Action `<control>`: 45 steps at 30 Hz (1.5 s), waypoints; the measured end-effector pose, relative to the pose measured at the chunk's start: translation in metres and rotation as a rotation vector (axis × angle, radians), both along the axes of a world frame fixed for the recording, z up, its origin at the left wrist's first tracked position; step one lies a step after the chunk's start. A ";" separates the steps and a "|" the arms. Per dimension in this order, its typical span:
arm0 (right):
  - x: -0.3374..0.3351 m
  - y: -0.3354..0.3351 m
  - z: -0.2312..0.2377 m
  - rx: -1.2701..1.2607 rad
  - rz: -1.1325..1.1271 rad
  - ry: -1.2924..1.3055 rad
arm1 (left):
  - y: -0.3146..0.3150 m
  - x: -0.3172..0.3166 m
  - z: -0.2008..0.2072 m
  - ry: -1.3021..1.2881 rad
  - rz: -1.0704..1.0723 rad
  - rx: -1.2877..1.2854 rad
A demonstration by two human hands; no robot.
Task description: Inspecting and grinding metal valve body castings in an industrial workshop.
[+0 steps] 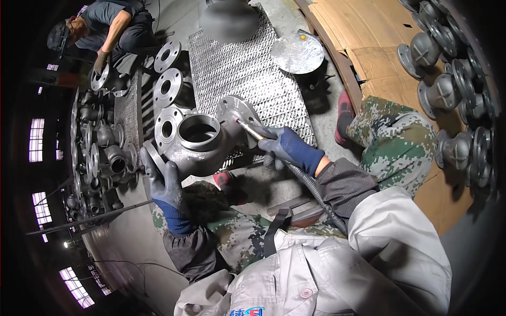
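Head view shows us holding a grey cast-metal valve body (197, 145) over our lap, above a perforated metal sheet (247, 68) lying on the floor. Its surface is dull, rough silver-grey. It has a wide round opening on top with a smooth machined rim, and flat round flanges with bolt holes at its ends.

Our left hand (164, 187), in a dark blue glove, cups the casting from below at its near left side, fingers wrapped and pressed against the metal. Our right hand (287, 147), gloved alike, is clamped around a slim pencil-type grinding tool (249, 129) whose tip touches the right flange. A ribbed grey hose (316, 192) runs back from the tool along our right forearm.

We count one casting in hand, one tool and one hose. Two loose flanged pieces (167, 87) stand just beyond the casting on the left, and one round metal disc (298, 52) lies at the sheet's far right corner. Many more valve castings (448, 89) are stacked at the right on cardboard, and another crowd of them sits at the far left; we cannot count either exactly.

Another person (108, 31) crouches at the far left, one hand on a flange. Our knees hem the casting in closely below, while the sheet beyond it offers open surface.
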State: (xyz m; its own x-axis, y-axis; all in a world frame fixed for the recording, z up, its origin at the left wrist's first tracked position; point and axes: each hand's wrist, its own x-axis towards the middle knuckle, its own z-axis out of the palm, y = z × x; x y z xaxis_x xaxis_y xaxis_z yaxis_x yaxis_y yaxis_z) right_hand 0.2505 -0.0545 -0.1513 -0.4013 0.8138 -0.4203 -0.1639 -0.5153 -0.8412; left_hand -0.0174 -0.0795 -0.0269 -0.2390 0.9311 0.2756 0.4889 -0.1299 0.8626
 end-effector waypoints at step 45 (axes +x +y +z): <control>-0.005 -0.004 0.002 -0.049 -0.017 -0.010 | 0.002 -0.007 -0.003 -0.015 -0.040 0.008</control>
